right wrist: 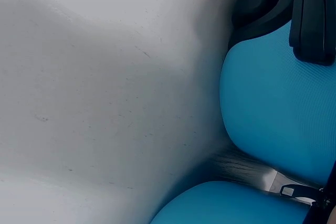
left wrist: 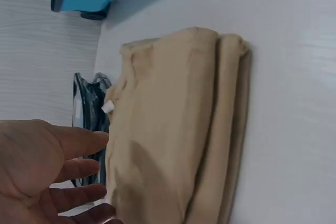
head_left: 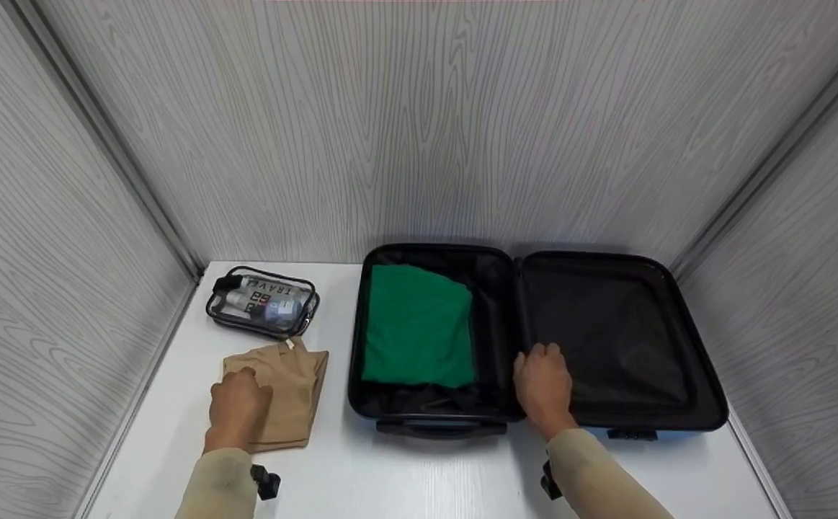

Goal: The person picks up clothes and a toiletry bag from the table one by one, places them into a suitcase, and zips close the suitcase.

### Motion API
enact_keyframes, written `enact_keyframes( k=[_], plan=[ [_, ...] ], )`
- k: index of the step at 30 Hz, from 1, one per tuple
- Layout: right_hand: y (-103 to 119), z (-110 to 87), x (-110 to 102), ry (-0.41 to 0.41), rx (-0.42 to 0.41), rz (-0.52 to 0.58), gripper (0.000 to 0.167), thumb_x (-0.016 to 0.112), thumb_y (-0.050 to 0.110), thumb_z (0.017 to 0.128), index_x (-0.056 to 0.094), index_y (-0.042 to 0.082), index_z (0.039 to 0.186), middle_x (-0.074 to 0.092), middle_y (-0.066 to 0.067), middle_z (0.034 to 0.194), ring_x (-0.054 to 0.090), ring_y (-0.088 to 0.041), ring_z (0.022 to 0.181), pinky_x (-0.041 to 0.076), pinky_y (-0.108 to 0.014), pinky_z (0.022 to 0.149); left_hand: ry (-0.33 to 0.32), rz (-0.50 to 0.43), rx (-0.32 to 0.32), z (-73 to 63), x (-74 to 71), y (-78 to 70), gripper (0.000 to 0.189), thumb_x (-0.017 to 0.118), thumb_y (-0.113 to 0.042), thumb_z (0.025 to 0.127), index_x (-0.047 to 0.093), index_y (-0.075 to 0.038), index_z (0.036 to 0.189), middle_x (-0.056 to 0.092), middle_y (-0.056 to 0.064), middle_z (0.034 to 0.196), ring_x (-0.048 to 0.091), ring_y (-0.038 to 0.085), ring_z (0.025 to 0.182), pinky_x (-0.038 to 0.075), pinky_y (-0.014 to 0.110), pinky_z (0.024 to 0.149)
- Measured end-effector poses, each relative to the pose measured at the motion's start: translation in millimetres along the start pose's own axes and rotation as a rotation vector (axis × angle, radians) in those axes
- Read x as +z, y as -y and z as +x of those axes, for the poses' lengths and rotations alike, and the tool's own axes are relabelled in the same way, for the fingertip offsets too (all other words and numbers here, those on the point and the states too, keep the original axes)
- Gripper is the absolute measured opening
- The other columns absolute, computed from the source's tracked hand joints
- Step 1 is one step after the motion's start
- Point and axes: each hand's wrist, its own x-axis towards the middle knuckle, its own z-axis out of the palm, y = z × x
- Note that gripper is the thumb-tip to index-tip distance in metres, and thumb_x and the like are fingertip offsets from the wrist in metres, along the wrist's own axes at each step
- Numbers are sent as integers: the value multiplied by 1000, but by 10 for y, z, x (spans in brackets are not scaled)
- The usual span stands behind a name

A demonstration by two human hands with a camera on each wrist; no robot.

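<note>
In the head view my left hand (head_left: 237,405) hovers over the left part of a folded beige garment (head_left: 290,393). The left wrist view shows this hand (left wrist: 55,169) with fingers loosely extended beside the garment (left wrist: 163,103), nothing in its grasp. My right hand (head_left: 545,382) is at the middle seam of an open suitcase (head_left: 355,346), fingers bent downward over the inner edges of its two halves. Folded green cloth (head_left: 419,324) lies in the suitcase's left half. The right wrist view catches the blue outer shell (right wrist: 278,98) and a zipper pull (right wrist: 299,191); most of the hand is outside that view.
A clear toiletry pouch (head_left: 264,301) with black trim and small bottles sits behind the beige garment. The suitcase's right half (head_left: 606,339) has a dark lining. A carry handle (head_left: 440,430) faces the front. Pale wood-grain walls (head_left: 419,130) enclose the white table (head_left: 361,483).
</note>
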Motion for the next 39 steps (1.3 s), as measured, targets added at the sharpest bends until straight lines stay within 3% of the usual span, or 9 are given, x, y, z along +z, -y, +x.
enact_keyframes(
  k=[3,9,14,23,29,33,36,39],
  plan=[
    [-6,-6,-9,-3,-14,-13,30,76,17,97,64,-7,84,57,-21,80,61,-35,66,58,-46,58,27,18,-19,5,71,45,61,65,-21,99,50,18,144,45,46,143,42,68,126,44,73,98],
    [-26,-24,-14,-9,-18,-12,29,77,17,97,64,-6,84,57,-20,80,62,-36,66,59,-46,58,79,-9,-69,-44,178,59,83,73,-32,98,36,16,154,12,50,160,17,78,139,26,89,103],
    [-41,-39,-22,20,17,2,29,74,17,99,64,-6,85,57,-21,81,62,-37,68,59,-48,58,105,-26,-64,-83,243,12,85,73,-33,97,34,12,157,14,46,162,27,76,136,31,86,102],
    [-62,-33,-23,7,17,2,30,74,17,99,63,-6,84,57,-21,80,61,-36,66,58,-48,56,138,-55,-30,-132,353,-138,85,74,-35,97,34,7,159,14,41,164,27,72,138,32,82,104],
    [-45,-25,-15,25,36,21,30,74,17,99,62,-6,84,57,-20,81,61,-36,68,57,-50,59,91,-121,-72,-94,228,-29,88,68,-20,98,17,13,161,27,51,151,42,70,131,41,74,104],
    [-24,-21,-4,15,26,26,30,75,16,98,61,-4,81,55,-20,79,60,-35,65,57,-48,56,219,-179,-156,-22,43,94,90,63,-21,101,7,23,156,34,53,148,42,65,136,40,70,110],
    [-13,-15,6,-2,20,20,30,76,16,97,61,-3,80,55,-19,78,60,-35,64,57,-47,55,318,-264,-201,34,-63,179,87,64,-23,102,14,27,153,33,50,151,36,64,142,36,68,116],
    [-2,-9,16,-5,19,15,30,77,17,97,61,-4,82,56,-19,79,60,-35,65,57,-47,55,368,-358,-222,68,-117,234,83,66,-21,100,22,27,151,30,49,153,34,62,143,34,65,119]
  ],
)
